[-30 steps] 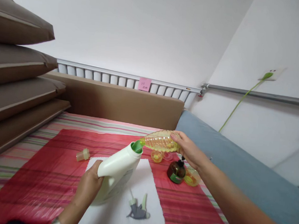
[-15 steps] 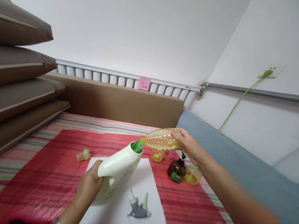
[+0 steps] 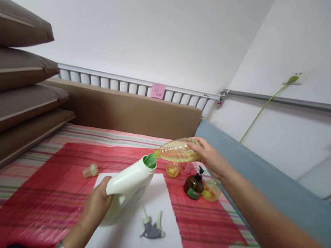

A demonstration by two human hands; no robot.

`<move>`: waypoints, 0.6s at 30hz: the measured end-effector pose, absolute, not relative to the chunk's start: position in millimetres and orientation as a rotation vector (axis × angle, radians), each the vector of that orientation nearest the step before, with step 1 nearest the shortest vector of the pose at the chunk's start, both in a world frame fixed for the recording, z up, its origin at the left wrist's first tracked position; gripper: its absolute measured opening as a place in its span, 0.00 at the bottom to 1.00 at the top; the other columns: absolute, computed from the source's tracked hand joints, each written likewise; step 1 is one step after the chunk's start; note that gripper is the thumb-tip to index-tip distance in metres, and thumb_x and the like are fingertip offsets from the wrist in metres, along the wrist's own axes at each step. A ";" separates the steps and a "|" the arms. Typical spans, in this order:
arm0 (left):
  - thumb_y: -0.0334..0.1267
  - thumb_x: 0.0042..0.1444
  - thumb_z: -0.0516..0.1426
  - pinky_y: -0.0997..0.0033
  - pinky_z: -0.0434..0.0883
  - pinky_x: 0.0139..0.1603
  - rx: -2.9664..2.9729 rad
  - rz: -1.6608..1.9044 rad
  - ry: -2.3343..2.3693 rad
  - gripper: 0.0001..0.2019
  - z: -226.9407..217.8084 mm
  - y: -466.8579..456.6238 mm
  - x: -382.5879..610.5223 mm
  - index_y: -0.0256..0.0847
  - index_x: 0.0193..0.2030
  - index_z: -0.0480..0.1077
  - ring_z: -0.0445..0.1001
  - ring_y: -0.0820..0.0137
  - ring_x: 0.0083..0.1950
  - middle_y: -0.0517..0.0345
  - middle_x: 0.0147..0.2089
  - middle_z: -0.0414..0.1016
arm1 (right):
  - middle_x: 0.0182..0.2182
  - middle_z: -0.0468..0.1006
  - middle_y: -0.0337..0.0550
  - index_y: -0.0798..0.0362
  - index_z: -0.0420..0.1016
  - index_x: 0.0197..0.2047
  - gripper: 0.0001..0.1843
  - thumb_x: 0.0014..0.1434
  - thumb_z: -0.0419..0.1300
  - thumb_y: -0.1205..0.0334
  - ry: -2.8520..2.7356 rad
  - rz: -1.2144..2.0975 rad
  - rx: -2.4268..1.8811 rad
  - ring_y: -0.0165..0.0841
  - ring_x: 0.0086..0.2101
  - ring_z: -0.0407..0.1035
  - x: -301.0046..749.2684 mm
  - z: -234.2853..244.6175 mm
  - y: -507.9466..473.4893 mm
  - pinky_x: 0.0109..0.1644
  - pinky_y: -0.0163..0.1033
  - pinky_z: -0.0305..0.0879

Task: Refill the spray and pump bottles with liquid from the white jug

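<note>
My left hand (image 3: 99, 199) is closed round the handle of a large white jug-shaped bottle (image 3: 130, 182), tilted with its green-lined mouth up to the right. In my right hand (image 3: 206, 154) is a ribbed yellow see-through bottle (image 3: 177, 149), tipped nearly level. Its neck points into the jug's mouth, where a stream of liquid seems to run. Below them a grey and pale green spray trigger head (image 3: 153, 230) lies on a white cloth (image 3: 170, 243). A clear cap with a beige collar (image 3: 90, 170) rests to the left.
A brown pump bottle (image 3: 194, 186) stands to the right, beside a round clear and yellow container (image 3: 212, 190); a small yellow one (image 3: 172, 170) is behind. Brown cushions (image 3: 22, 89) are stacked at left. A red sheet (image 3: 49, 176) covers the striped cloth.
The whole view has shifted slightly, so things sit a little further left. Both hands keep hold of their bottles, the yellow bottle still tipped at the jug's mouth.
</note>
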State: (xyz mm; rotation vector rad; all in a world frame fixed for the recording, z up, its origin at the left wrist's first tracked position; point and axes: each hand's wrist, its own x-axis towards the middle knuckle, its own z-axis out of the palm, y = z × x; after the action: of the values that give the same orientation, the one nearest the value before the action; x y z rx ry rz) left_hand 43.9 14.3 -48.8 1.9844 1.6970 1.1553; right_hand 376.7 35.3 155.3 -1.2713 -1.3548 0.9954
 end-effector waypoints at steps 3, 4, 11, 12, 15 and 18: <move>0.37 0.54 0.50 0.67 0.71 0.37 1.980 1.148 1.715 0.12 -47.0 12.8 44.6 0.42 0.46 0.65 0.77 0.61 0.40 0.53 0.39 0.77 | 0.40 0.76 0.42 0.48 0.65 0.44 0.22 0.50 0.65 0.49 -1.360 1.000 -1.274 0.36 0.38 0.73 377.1 157.3 34.6 0.34 0.37 0.73; 0.37 0.54 0.50 0.66 0.71 0.38 1.978 1.150 1.718 0.12 -46.6 12.5 44.7 0.42 0.46 0.65 0.77 0.61 0.40 0.54 0.39 0.77 | 0.39 0.76 0.42 0.48 0.65 0.44 0.22 0.49 0.66 0.49 -1.365 0.991 -1.276 0.36 0.38 0.73 377.4 157.8 34.6 0.34 0.37 0.73; 0.37 0.54 0.50 0.66 0.71 0.40 1.981 1.168 1.689 0.12 -48.8 13.9 42.9 0.42 0.45 0.64 0.77 0.61 0.41 0.54 0.38 0.77 | 0.39 0.76 0.42 0.48 0.66 0.45 0.23 0.49 0.65 0.48 -1.439 0.915 -1.312 0.37 0.39 0.73 379.2 161.4 36.7 0.33 0.36 0.72; 0.37 0.54 0.50 0.66 0.71 0.39 1.983 1.170 1.689 0.12 -48.7 13.9 43.0 0.42 0.45 0.64 0.77 0.61 0.41 0.54 0.38 0.77 | 0.40 0.76 0.42 0.48 0.66 0.45 0.23 0.49 0.65 0.48 -1.447 0.913 -1.317 0.38 0.39 0.73 379.3 162.1 37.0 0.33 0.37 0.72; 0.36 0.54 0.50 0.68 0.71 0.37 1.976 1.167 1.708 0.11 -46.9 12.7 43.9 0.42 0.44 0.65 0.77 0.61 0.40 0.55 0.37 0.77 | 0.42 0.75 0.43 0.47 0.65 0.47 0.26 0.49 0.65 0.46 -1.494 0.883 -1.360 0.39 0.41 0.72 379.6 164.2 38.2 0.35 0.38 0.71; 0.36 0.54 0.50 0.68 0.71 0.36 1.977 1.162 1.729 0.12 -45.3 11.3 44.7 0.42 0.45 0.65 0.77 0.61 0.39 0.54 0.38 0.78 | 0.42 0.75 0.44 0.46 0.63 0.50 0.29 0.49 0.64 0.42 -1.562 0.791 -1.432 0.41 0.43 0.71 379.5 166.6 39.6 0.38 0.40 0.69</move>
State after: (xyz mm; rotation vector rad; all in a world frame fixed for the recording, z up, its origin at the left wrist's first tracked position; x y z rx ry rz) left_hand 44.7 11.3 -45.3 1.9766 1.7287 1.1623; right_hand 379.5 39.6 166.6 -1.4322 -1.5619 0.7909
